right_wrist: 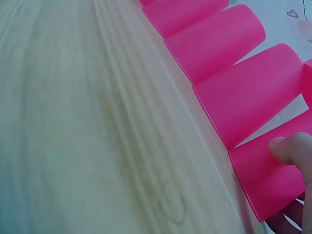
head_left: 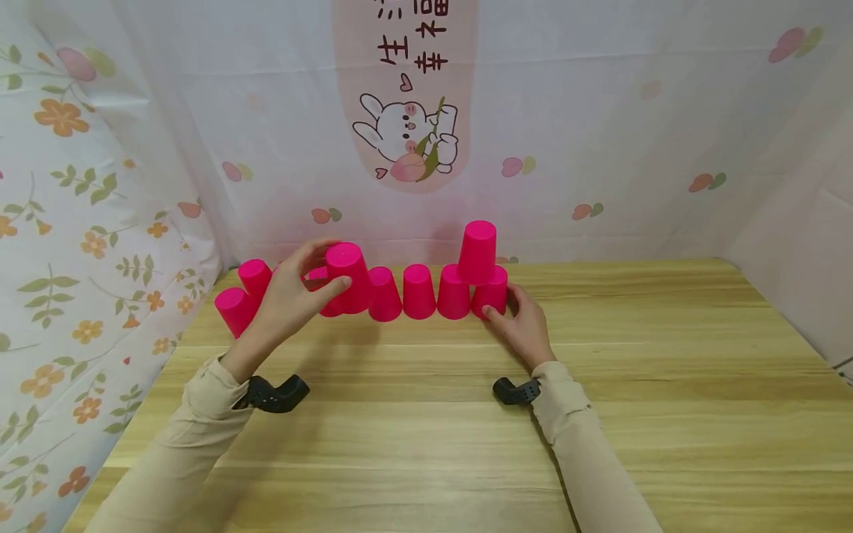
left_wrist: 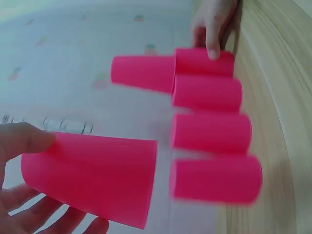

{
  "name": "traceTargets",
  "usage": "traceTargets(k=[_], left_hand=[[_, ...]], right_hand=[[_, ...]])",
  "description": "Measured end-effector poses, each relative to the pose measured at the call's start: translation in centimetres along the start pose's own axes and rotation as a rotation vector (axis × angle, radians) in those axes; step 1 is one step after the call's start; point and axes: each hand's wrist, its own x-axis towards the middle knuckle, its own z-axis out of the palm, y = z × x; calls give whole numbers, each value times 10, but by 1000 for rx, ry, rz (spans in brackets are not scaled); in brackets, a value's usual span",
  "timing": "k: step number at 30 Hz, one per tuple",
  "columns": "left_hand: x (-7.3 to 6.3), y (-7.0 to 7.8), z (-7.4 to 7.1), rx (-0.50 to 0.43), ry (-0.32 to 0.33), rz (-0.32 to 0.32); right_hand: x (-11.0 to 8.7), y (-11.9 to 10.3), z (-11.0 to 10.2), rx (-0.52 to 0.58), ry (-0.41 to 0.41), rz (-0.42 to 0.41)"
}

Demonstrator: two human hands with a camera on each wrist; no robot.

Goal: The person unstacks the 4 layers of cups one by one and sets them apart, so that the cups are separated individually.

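Observation:
Several pink plastic cups stand upside down in a row near the back of the table. My left hand (head_left: 286,300) holds a pink cup (head_left: 351,281) up in front of the row, base upward. In the left wrist view its thumb lies on one side of that cup and the fingers on the other. At the row's right end, my right hand (head_left: 526,326) grips the last cup (right_wrist: 258,170), thumb on its front and fingers behind. Another cup (head_left: 478,255) rests base-up across the two rightmost cups. The left hand partly hides cups behind it.
More pink cups (head_left: 233,307) stand at the left, by the flowered cloth (head_left: 87,281). A printed cloth (head_left: 573,133) hangs close behind the row. The wooden table (head_left: 413,437) stretches in front of the cups.

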Motion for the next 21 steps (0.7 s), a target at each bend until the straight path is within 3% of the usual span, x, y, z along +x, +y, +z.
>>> traceTargets(k=[5,9,13,21], left_hand=[[-21,-11,-30,57,53,-36],[-35,-24,-45,138,108,-100],[-42,-35,-52,192,122,-130],[-49,-52,-52,233,164,-63]], right_hand=[[1,-2,-1,9,1,7],[1,-2,-1,8,-9,15],[2,-1,0,4,-7,13],[0,1,0,-6,-2,7]])
